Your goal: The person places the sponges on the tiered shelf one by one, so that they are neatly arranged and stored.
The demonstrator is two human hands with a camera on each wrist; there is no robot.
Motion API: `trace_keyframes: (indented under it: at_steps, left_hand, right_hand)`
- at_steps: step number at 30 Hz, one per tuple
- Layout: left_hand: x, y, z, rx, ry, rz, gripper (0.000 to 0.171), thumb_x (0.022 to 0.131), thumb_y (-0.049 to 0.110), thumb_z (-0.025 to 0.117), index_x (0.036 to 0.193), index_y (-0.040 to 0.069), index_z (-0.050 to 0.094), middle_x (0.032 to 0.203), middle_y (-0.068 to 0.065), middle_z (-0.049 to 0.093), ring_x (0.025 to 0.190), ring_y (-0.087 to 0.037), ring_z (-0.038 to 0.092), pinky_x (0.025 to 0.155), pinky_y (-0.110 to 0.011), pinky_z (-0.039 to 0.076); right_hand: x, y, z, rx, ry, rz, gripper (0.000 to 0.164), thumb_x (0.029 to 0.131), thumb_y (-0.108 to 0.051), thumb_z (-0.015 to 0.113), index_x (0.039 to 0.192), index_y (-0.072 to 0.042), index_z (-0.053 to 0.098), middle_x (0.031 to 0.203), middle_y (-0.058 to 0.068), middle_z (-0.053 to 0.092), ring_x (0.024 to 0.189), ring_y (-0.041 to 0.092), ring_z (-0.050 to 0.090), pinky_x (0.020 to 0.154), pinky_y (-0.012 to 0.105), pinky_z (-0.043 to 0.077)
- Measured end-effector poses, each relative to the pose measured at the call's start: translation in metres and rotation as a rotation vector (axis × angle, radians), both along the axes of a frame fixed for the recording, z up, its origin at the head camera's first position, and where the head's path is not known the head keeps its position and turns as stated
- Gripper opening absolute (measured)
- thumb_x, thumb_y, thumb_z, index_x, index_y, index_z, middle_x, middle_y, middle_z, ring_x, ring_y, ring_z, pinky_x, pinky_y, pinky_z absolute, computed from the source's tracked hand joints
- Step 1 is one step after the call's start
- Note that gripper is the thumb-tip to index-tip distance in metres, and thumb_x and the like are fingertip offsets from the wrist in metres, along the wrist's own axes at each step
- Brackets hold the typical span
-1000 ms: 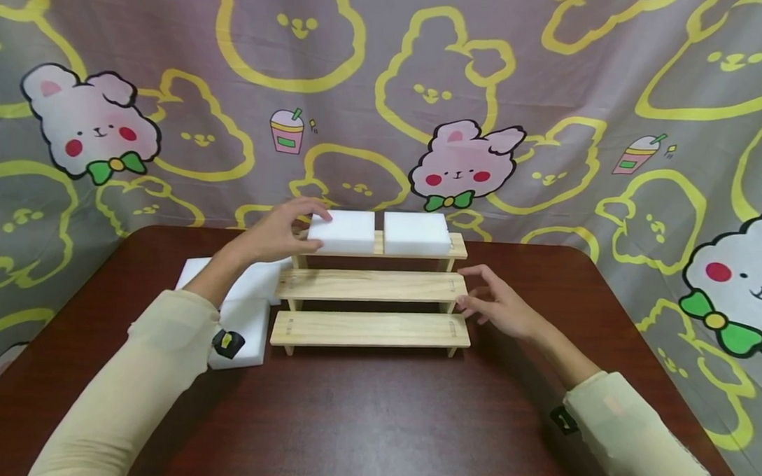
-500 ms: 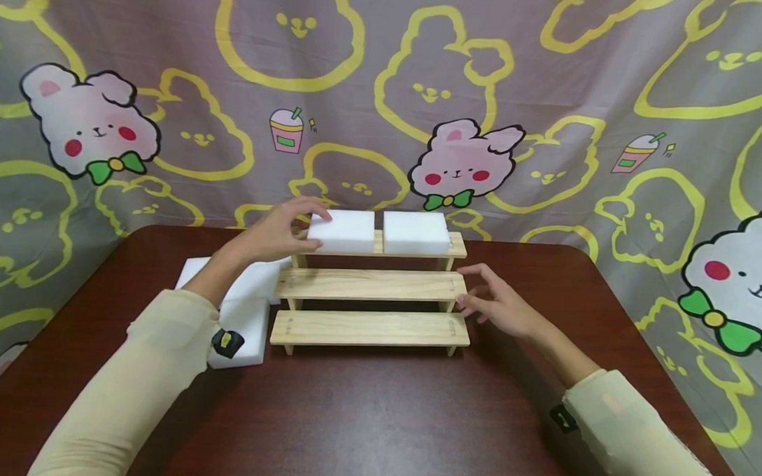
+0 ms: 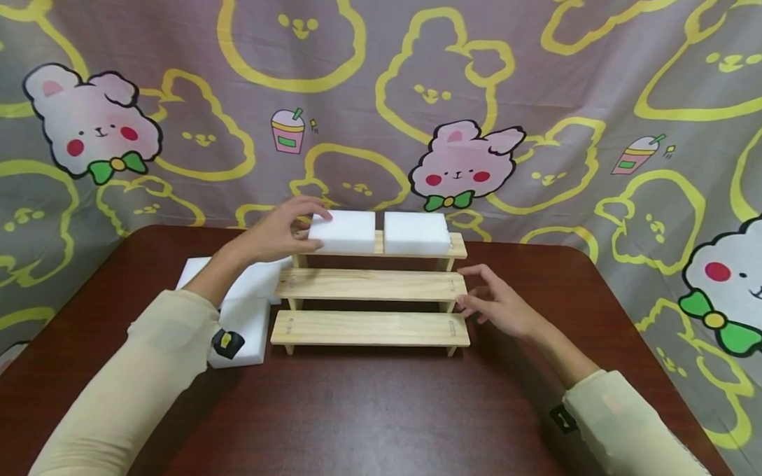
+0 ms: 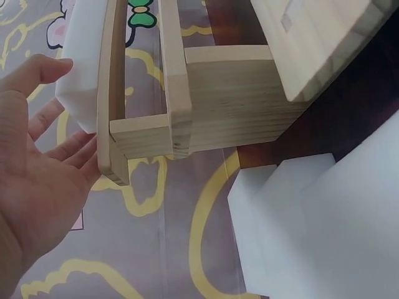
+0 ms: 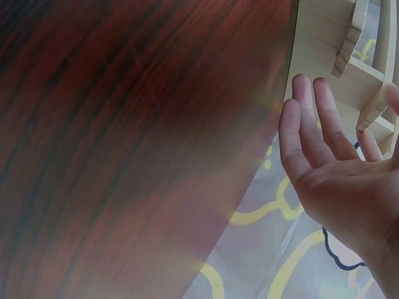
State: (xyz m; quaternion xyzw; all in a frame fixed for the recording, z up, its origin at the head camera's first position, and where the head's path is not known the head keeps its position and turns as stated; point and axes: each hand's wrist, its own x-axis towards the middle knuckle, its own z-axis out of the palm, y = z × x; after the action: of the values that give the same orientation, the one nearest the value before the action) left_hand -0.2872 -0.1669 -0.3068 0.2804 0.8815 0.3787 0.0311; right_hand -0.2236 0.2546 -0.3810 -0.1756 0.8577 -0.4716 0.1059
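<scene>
A three-step wooden display stand [image 3: 370,329] stands mid-table, with two white foam blocks side by side on its top step. My left hand [image 3: 279,231] holds the left foam block [image 3: 342,229] by its left end, thumb at the front corner and a finger over the back edge. In the left wrist view, other fingers of the left hand [image 4: 47,168] pass behind the block and the step's end. The right foam block [image 3: 416,232] sits a small gap away. My right hand [image 3: 501,305] is at the middle step's right end, fingertips right at its edge and fingers loosely extended.
More white foam pieces [image 3: 242,331] lie left of the stand, partly under the left forearm. The dark reddish wooden table [image 3: 374,420] runs forward from the stand. A patterned curtain [image 3: 362,69] hangs close behind the table.
</scene>
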Motion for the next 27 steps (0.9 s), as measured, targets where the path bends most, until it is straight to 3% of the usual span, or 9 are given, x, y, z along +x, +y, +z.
trace_keyframes:
  at_steps: [4,9,27]
  left_hand:
    - [0.001,-0.002,-0.001,0.040,-0.069,0.002,0.045,0.097,0.009,0.070,0.139,-0.002,0.056,0.166,-0.025,0.029,0.149,-0.050,0.038,0.122,-0.059,0.037]
    - [0.003,-0.003,0.001,0.057,-0.093,-0.001,0.044,0.098,0.009,0.069,0.139,-0.001,0.056,0.167,-0.024,0.027,0.149,-0.052,0.038,0.123,-0.057,0.037]
    - [0.016,-0.020,0.005,0.011,-0.015,0.025,0.044,0.100,0.014,0.069,0.140,0.001,0.057,0.163,-0.023,0.034,0.142,-0.052,0.046,0.121,-0.062,0.036]
  right_hand:
    - [0.000,0.000,0.000,0.004,-0.001,0.000,0.053,0.105,-0.013,0.059,0.152,-0.004,0.035,0.107,0.029,0.071,0.093,0.025,0.074,0.073,0.039,0.055]
    - [0.000,0.000,0.000,0.006,-0.004,-0.002,0.053,0.105,-0.014,0.060,0.152,-0.005,0.035,0.106,0.028,0.072,0.092,0.025,0.074,0.073,0.039,0.055]
    - [0.001,-0.001,0.002,0.006,-0.016,-0.014,0.054,0.105,-0.016,0.060,0.152,-0.006,0.036,0.107,0.027,0.072,0.093,0.026,0.073,0.074,0.038,0.055]
